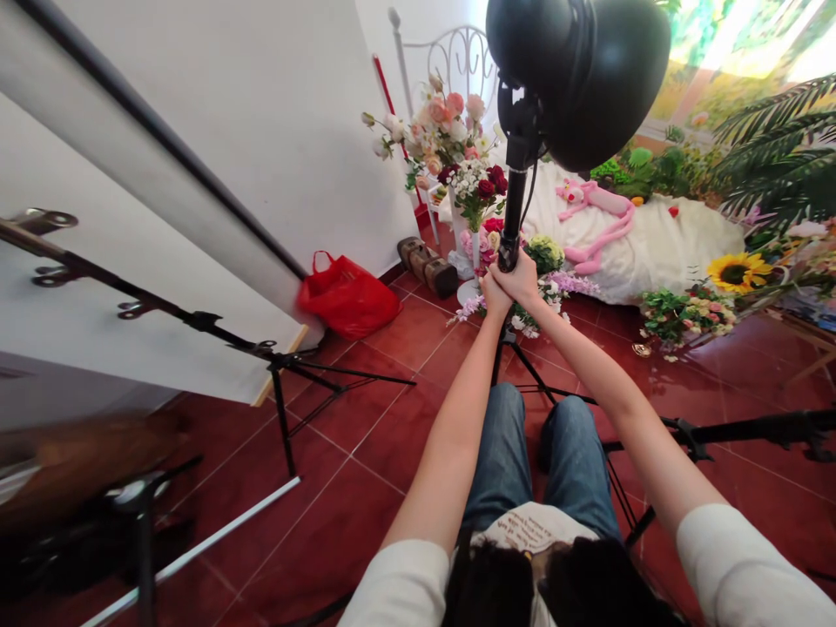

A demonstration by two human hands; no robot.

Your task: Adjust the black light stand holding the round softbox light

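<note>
Both of my hands are wrapped round the black pole of a light stand [515, 205], just under its large black lamp head [588, 78]. My left hand [495, 294] sits slightly lower, and my right hand [519, 277] touches it from the right. The fingers of both hands are closed and partly hidden by the backs of the hands. Below them the stand's tripod legs [530, 366] spread on the red tiled floor [385, 409] in front of my knees. Flowers [454, 117] in vases stand just behind the pole.
A red plastic bag [349, 296] and a brown roll-shaped object [428, 266] lie by the wall. Black stands [280, 418] are at left and right [751, 431]. A pink plush toy [604, 205] rests on white cloth [666, 252], near a sunflower [738, 273]. A white bar [228, 544] crosses the lower left.
</note>
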